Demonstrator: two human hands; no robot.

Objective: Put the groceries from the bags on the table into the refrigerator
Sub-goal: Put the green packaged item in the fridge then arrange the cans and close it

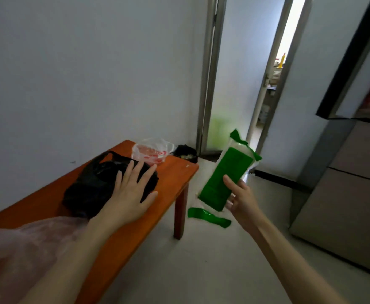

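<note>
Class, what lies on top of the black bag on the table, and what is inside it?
The left hand rests flat on the black bag. Its contents cannot be seen; the plastic is opaque.

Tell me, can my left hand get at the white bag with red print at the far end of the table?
Probably yes. The left hand rests open on the black bag, holding nothing, and the white bag lies just beyond with nothing between them.

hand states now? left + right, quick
Left hand: open, fingers straight, resting on the black bag on the table.
Right hand: closed, holding the green packet off the table.
</note>
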